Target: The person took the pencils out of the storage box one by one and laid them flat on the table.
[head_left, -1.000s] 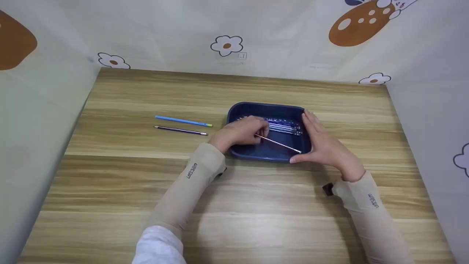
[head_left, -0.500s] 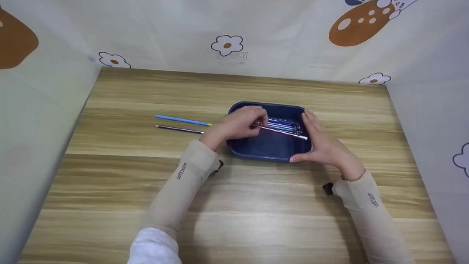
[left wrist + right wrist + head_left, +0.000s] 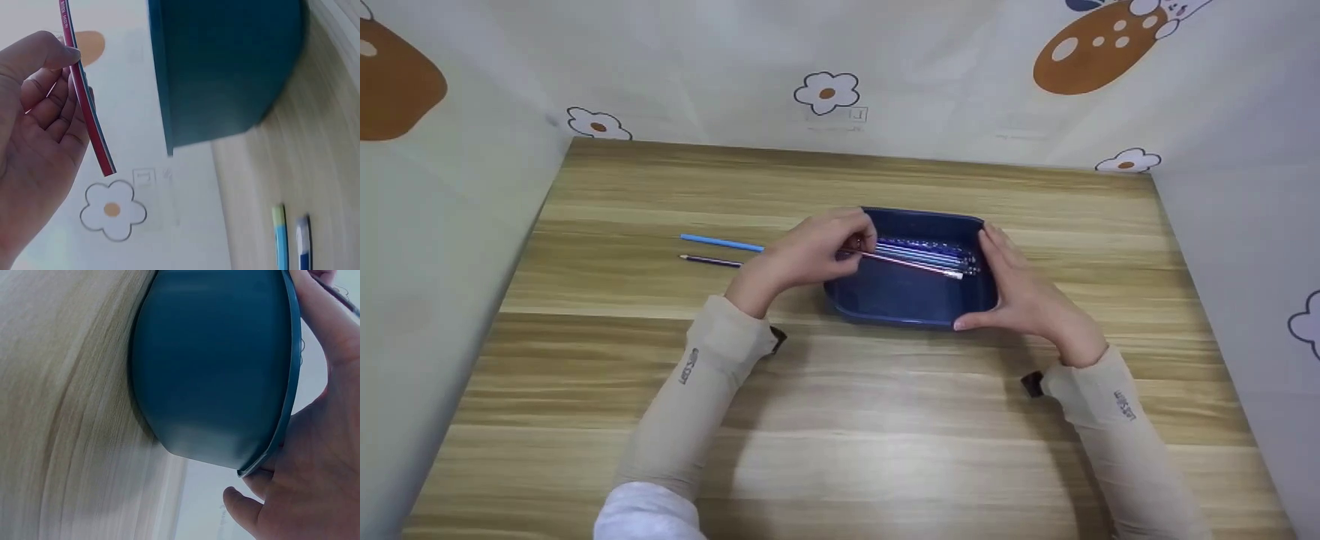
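Note:
My left hand [image 3: 802, 251] pinches a red pencil [image 3: 911, 264] between thumb and fingers, over the left part of a dark blue plastic bin [image 3: 896, 322]. The pencil's silvery eraser end points right. In the left wrist view the red pencil [image 3: 90, 112] slants between thumb and fingers, above the bin's rim. Several shiny blue and purple pencils [image 3: 934, 253] lie along the bin's far side. My right hand [image 3: 1027, 304] holds the bin's right end, thumb at the near corner and fingers at the far corner. The right wrist view shows the bin's outer wall [image 3: 214, 365] beside the palm.
Left of the bin, a light blue pencil [image 3: 720, 241] and a dark pencil [image 3: 709, 260] lie on the wooden table [image 3: 885, 420], partly hidden by my left hand. Pale patterned curtains [image 3: 922, 97] stand behind and on both sides.
My left hand has lifted and moved left with the red pencil, whose eraser end has swung toward the far side of the bin. The right hand and bin have stayed put.

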`<state>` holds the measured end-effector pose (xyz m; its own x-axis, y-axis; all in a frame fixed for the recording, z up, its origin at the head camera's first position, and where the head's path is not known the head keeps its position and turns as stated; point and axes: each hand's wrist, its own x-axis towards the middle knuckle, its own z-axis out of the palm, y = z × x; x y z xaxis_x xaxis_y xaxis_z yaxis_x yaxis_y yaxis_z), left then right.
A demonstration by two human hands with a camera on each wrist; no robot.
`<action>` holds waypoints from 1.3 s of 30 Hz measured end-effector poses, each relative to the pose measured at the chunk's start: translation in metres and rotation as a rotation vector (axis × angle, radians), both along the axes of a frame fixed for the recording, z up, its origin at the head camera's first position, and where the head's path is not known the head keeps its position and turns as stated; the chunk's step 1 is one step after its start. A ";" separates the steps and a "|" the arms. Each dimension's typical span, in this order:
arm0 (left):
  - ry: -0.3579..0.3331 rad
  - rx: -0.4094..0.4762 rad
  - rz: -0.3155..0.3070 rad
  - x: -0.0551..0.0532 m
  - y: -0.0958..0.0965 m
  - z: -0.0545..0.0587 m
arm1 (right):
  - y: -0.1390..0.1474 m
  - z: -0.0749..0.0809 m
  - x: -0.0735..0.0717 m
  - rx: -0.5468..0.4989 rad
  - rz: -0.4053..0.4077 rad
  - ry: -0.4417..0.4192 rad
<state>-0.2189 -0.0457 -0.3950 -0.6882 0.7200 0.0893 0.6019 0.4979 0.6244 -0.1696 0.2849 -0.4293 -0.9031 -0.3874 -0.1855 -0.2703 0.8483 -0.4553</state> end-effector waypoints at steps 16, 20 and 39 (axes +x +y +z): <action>-0.008 0.048 0.083 0.008 -0.056 -0.001 | 0.000 0.000 0.000 0.009 -0.004 -0.005; -0.039 0.045 0.116 0.011 -0.075 -0.007 | 0.000 -0.001 -0.001 0.008 0.000 0.003; -0.120 -0.114 0.326 0.023 -0.163 -0.039 | -0.001 0.000 0.000 0.019 -0.012 -0.014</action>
